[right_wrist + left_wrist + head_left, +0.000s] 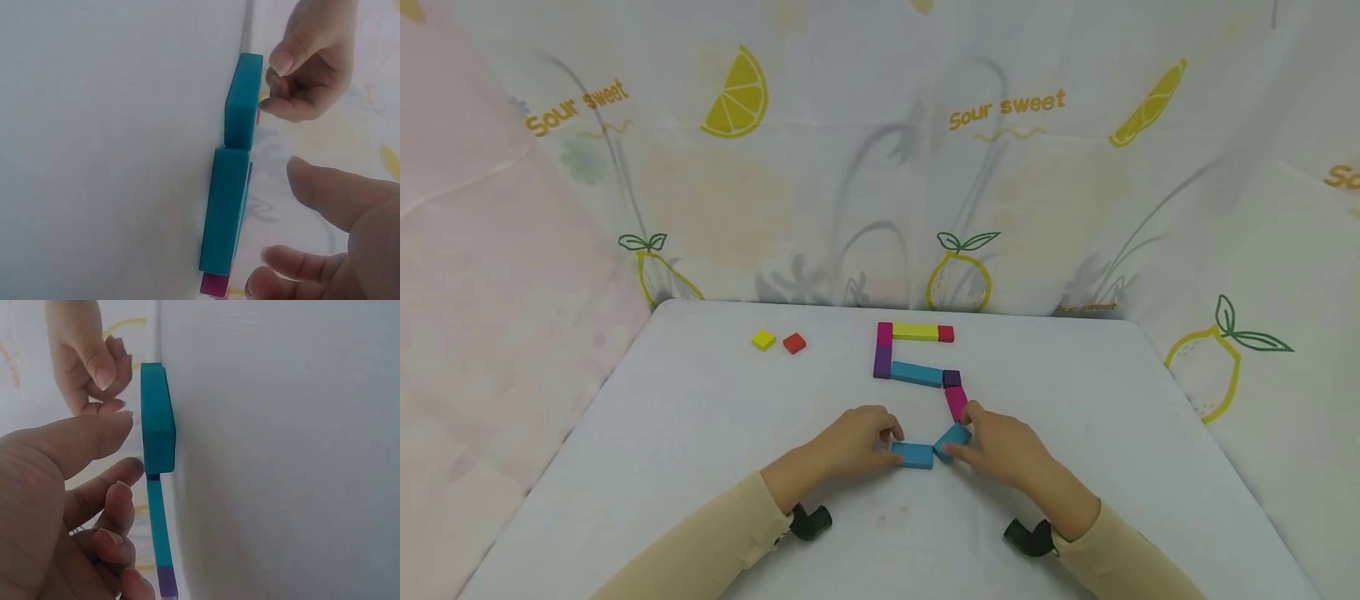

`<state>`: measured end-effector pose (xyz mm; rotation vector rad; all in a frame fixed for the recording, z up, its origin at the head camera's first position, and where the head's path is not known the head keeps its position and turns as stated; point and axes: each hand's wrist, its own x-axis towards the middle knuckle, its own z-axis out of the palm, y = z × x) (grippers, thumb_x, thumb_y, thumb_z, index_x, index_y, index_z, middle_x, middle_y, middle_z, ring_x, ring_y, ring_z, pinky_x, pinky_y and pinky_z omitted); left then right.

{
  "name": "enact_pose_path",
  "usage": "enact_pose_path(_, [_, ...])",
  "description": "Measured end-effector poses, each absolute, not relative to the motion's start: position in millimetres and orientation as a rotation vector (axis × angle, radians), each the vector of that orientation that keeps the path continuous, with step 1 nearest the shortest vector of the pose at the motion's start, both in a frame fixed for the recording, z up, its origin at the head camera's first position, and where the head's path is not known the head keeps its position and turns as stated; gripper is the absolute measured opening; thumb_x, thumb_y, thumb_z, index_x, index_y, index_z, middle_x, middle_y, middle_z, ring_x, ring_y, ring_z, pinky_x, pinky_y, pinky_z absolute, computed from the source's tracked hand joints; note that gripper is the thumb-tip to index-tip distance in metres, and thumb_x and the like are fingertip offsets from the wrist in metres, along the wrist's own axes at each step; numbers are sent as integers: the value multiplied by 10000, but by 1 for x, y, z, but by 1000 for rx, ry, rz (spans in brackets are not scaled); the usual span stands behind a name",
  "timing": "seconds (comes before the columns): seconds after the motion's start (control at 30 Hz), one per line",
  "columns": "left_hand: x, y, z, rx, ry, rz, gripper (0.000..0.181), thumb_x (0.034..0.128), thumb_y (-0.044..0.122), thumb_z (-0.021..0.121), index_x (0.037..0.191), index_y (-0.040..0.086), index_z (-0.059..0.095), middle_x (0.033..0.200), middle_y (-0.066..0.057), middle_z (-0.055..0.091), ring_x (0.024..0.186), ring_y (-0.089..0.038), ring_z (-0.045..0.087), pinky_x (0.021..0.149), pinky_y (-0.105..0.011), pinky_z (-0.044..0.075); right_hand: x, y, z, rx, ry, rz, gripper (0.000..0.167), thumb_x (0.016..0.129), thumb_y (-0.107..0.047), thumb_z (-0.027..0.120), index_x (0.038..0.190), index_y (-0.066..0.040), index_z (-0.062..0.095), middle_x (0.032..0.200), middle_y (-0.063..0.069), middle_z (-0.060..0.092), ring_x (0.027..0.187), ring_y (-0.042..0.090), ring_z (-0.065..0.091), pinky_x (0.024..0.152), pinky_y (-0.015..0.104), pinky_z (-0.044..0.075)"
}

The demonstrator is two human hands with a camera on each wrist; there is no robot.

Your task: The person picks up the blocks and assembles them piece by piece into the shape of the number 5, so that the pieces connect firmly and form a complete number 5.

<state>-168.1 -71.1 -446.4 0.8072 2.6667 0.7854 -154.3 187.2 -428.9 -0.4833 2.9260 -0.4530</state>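
Observation:
On the table, a flat blue block point(913, 455) lies beside my left hand point(859, 440), whose thumb and forefinger stand apart at its left end. Another blue block point(952, 442) lies angled, its corner meeting the first. My right hand point(1006, 448) is over it, thumb and forefinger spread. In the right wrist view, a gap shows between the right thumb point(309, 184) and the angled block point(225, 212). The left thumb point(106, 434) likewise stands just off the near block point(159, 419). A magenta block point(956, 403) continues the line beyond the right fingers.
Farther back, the line runs through a small purple block point(952, 379), a long blue block point(917, 374), a purple block point(882, 362), a magenta block point(884, 334), a yellow block point(915, 332) and a red block point(946, 334). Loose yellow point(763, 340) and red point(794, 343) blocks lie left.

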Motion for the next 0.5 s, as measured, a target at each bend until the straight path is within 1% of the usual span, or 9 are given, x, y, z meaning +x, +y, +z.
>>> enact_pose_path(0.13, [-172,-76,-447,745,2667,809,282,878,366,775,1101,202,715,898,97,564,865,-112,521,757,-285,469,-156,187,-429,-531,2906,-555,401,876,-414,765,1087,-119,594,702,-51,546,625,99,495,590,288,452])
enact_pose_path(0.2, [-174,-80,-447,712,2671,814,288,880,374,772,1109,209,715,901,97,560,869,-114,522,744,-278,469,-157,187,-429,-569,2899,-600,353,892,-379,756,1074,-120,601,663,-57,487,607,102,467,564,276,419])
enact_pose_path(0.33, [-177,-87,-442,695,2692,819,287,889,366,765,1120,202,717,903,83,557,870,-124,521,739,-281,472,-156,184,-428,-678,2889,-683,280,913,-322,742,1065,-126,611,639,-82,451,572,73,435,545,246,394])
enact_pose_path(0.5, [-182,-97,-437,675,2712,848,276,908,355,747,1129,194,709,919,72,551,877,-135,517,745,-296,474,-154,176,-428,-729,2848,-736,260,929,-307,727,1084,-133,612,619,-102,442,530,50,413,528,227,375])
